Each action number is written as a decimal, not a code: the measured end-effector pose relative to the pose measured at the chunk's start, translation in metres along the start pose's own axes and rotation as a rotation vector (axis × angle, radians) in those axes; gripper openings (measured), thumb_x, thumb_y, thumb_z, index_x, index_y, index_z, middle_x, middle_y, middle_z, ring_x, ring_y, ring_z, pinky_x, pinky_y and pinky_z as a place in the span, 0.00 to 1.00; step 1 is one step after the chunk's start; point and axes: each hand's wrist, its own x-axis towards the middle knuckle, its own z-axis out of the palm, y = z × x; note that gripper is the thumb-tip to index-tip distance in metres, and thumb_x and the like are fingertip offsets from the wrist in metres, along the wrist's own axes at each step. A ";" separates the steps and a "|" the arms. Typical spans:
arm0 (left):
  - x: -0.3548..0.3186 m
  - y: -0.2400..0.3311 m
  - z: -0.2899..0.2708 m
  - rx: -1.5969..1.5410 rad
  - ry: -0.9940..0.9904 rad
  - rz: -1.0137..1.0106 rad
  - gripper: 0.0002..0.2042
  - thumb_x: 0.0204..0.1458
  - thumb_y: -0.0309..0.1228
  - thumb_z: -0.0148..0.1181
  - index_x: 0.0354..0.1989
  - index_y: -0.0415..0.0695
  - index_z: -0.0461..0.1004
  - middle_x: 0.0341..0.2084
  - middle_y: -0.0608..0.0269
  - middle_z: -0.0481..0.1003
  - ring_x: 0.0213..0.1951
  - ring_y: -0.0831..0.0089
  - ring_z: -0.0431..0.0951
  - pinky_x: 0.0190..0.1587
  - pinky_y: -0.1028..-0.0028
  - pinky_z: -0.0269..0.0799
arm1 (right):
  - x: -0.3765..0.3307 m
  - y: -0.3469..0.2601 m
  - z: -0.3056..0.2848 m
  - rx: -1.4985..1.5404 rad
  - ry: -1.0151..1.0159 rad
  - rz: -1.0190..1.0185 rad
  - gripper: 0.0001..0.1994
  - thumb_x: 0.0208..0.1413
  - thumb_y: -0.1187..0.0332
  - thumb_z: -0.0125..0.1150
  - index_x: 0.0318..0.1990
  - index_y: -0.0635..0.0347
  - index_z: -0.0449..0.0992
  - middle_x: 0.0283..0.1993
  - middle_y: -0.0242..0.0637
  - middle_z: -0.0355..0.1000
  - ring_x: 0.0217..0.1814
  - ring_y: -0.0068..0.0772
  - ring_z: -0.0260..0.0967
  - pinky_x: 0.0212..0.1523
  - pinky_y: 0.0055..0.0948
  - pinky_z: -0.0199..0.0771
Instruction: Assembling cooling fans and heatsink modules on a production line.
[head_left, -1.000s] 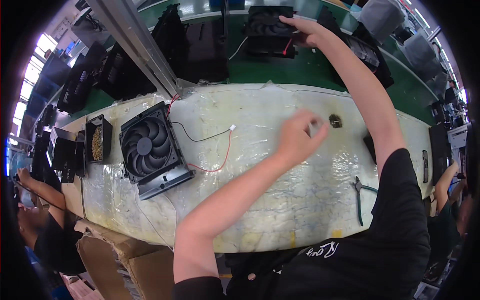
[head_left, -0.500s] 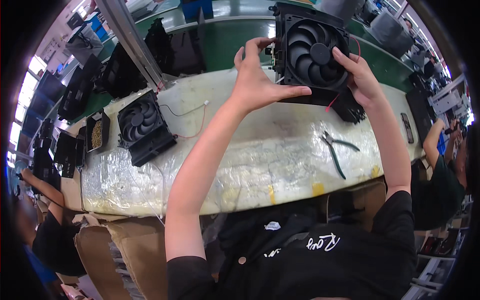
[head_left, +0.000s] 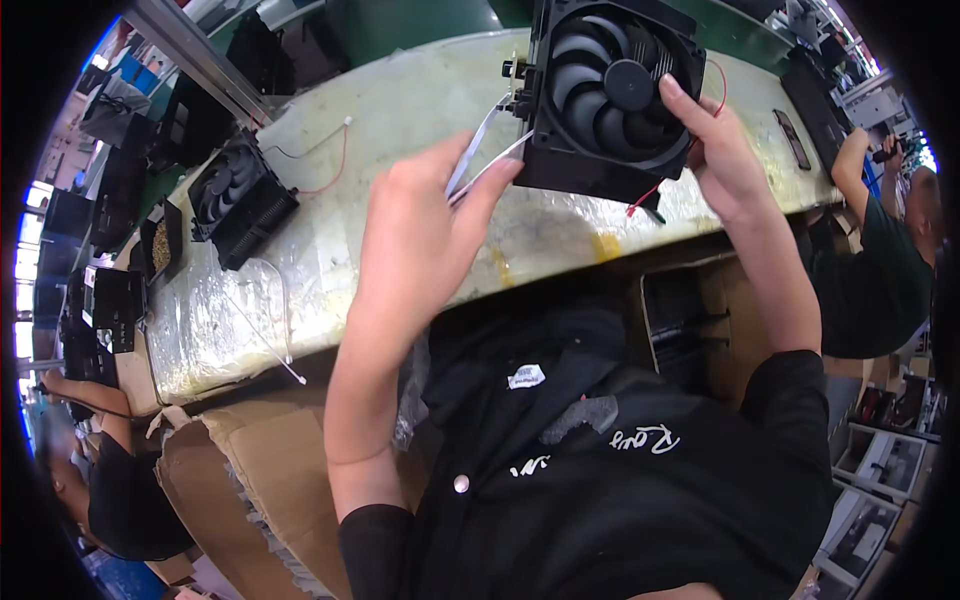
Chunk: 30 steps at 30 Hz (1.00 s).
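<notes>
A black fan unit (head_left: pixel 627 85) with a square frame is held up above the wrapped work surface (head_left: pixel 400 110). My right hand (head_left: pixel 730 165) grips its right side, thumb on the front of the frame. A thin red wire (head_left: pixel 722 85) loops out beside that hand. At the unit's left side my left hand (head_left: pixel 420 225) is closed on a flat white cable (head_left: pixel 487 130), pinched between thumb and fingers; the cable runs up to the unit's edge. Farther left a second black fan unit (head_left: pixel 235 190) lies on the surface, with its own wires trailing.
A black tray of small brass-coloured parts (head_left: pixel 160 245) stands at the left end. A slim dark part (head_left: pixel 790 140) lies at the right. Cardboard boxes (head_left: pixel 270 460) sit below the near edge. A metal post (head_left: pixel 190 55) rises behind. Other people work at both sides.
My left hand has left the unit's frame, moved down and left, and closed on the white cable. The unit now appears nearer and hides most of the pliers; the view has shifted.
</notes>
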 end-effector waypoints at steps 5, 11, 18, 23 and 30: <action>-0.067 0.002 0.037 -0.692 0.071 -0.370 0.14 0.61 0.27 0.52 0.52 0.35 0.74 0.16 0.68 0.72 0.14 0.87 0.65 0.17 0.82 0.58 | -0.048 0.048 0.034 0.263 0.131 0.199 0.19 0.63 0.59 0.54 0.54 0.63 0.72 0.51 0.37 0.75 0.51 0.30 0.74 0.55 0.31 0.73; -0.062 -0.033 0.056 -0.673 0.312 -0.415 0.14 0.63 0.27 0.50 0.54 0.34 0.72 0.16 0.69 0.70 0.11 0.87 0.64 0.13 0.83 0.57 | -0.063 0.082 0.104 0.787 0.102 0.354 0.18 0.63 0.60 0.55 0.57 0.58 0.69 0.55 0.34 0.72 0.56 0.31 0.71 0.59 0.40 0.69; -0.028 -0.089 0.030 -0.370 0.196 -0.338 0.13 0.61 0.28 0.51 0.47 0.32 0.76 0.14 0.75 0.65 0.12 0.89 0.59 0.12 0.83 0.52 | -0.069 0.078 0.088 0.886 -0.321 0.614 0.13 0.61 0.69 0.56 0.52 0.62 0.71 0.54 0.35 0.70 0.54 0.23 0.68 0.57 0.29 0.68; -0.029 -0.067 0.023 -0.361 0.183 -0.554 0.14 0.62 0.29 0.50 0.51 0.32 0.73 0.12 0.77 0.61 0.11 0.90 0.58 0.12 0.83 0.52 | -0.006 0.011 -0.011 -0.231 -0.169 -0.127 0.16 0.56 0.70 0.61 0.50 0.68 0.74 0.29 0.36 0.76 0.28 0.21 0.71 0.30 0.20 0.71; -0.027 -0.075 0.016 -0.540 0.101 -0.531 0.15 0.62 0.27 0.51 0.52 0.29 0.71 0.21 0.66 0.69 0.12 0.83 0.67 0.14 0.82 0.60 | 0.155 0.032 -0.107 -1.406 0.090 -0.147 0.11 0.47 0.64 0.64 0.37 0.57 0.82 0.33 0.46 0.78 0.37 0.45 0.76 0.40 0.39 0.74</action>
